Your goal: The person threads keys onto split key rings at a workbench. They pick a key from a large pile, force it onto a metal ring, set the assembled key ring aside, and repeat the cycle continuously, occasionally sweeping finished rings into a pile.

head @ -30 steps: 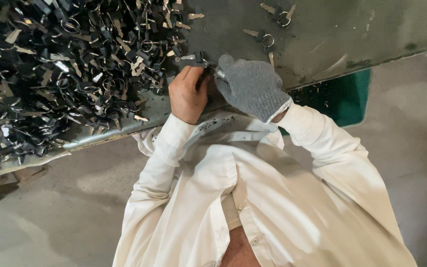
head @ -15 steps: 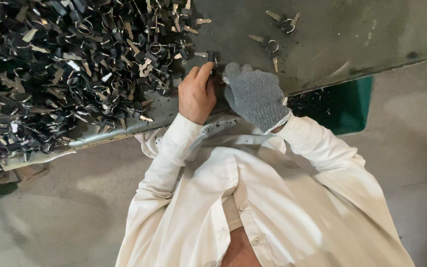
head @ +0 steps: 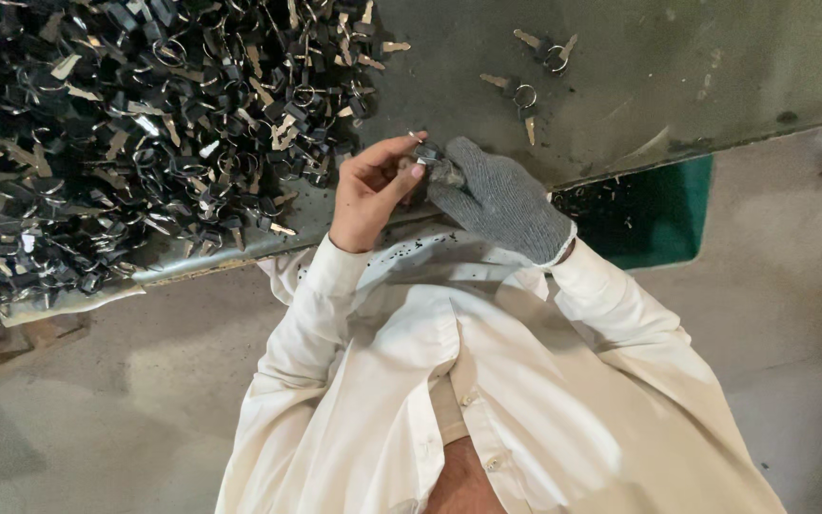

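My bare left hand (head: 368, 195) and my right hand (head: 504, 200), in a grey knit glove, meet at the near edge of a metal table (head: 639, 86). Between the fingertips of both hands sits a small key set with black heads and a metal ring (head: 427, 155); both hands pinch it. A large heap of similar black-headed keys on rings (head: 126, 124) covers the table's left part, just left of my left hand. Two finished-looking key sets (head: 546, 49) (head: 518, 98) lie apart on the bare metal beyond my right hand.
A green bin (head: 654, 214) stands under the table edge at the right, with dark bits inside. The floor below is grey concrete. My white shirt sleeves fill the lower middle of the view.
Both hands have stayed together at the table edge, working the small key set; my left thumb and fingers have shifted onto it. The view moved slightly.
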`<state>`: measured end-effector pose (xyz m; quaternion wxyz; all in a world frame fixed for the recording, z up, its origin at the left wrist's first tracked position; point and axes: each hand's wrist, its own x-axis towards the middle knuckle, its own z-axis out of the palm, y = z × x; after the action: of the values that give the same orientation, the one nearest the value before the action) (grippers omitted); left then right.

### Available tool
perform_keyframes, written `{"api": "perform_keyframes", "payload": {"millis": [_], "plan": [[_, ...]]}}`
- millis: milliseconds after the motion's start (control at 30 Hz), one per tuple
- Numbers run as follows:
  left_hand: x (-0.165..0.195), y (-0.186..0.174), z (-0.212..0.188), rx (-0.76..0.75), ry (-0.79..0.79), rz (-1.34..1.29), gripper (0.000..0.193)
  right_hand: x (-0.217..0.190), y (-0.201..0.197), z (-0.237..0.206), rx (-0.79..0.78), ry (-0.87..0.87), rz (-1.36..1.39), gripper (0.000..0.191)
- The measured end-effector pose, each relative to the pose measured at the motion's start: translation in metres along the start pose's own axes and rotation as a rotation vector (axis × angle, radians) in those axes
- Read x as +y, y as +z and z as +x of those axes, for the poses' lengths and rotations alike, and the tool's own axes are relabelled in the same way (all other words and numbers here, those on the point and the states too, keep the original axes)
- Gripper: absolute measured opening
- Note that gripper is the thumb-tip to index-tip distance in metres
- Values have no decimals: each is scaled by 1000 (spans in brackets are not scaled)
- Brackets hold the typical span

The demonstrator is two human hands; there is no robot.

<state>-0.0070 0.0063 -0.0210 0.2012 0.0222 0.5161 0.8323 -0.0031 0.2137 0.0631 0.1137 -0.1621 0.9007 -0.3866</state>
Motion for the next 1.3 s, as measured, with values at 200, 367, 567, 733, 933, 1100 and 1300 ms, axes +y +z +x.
{"api": "perform_keyframes", "payload": {"millis": [200,367,567,733,933,1100,1300], "plan": [[3,3,1,116,-39,-115,32,-6,-9,6,228,-135,-185,41],[-9,4,-6,1,-161,-213,27,-3,-12,11,165,-140,-176,36],[-3,16,-4,46,-119,-221,25,6,-3,5,282,-175,-182,35],[23,32,-6,177,496,737,29,13,11,5,284,-54,179,32],[34,30,6,81,250,701,32,26,0,9,57,1,346,44],[24,28,5,167,622,1274,29,13,-2,12,296,49,-321,34],[17,17,9,224,472,1240,16,-9,5,10,246,-17,-367,30]]}}
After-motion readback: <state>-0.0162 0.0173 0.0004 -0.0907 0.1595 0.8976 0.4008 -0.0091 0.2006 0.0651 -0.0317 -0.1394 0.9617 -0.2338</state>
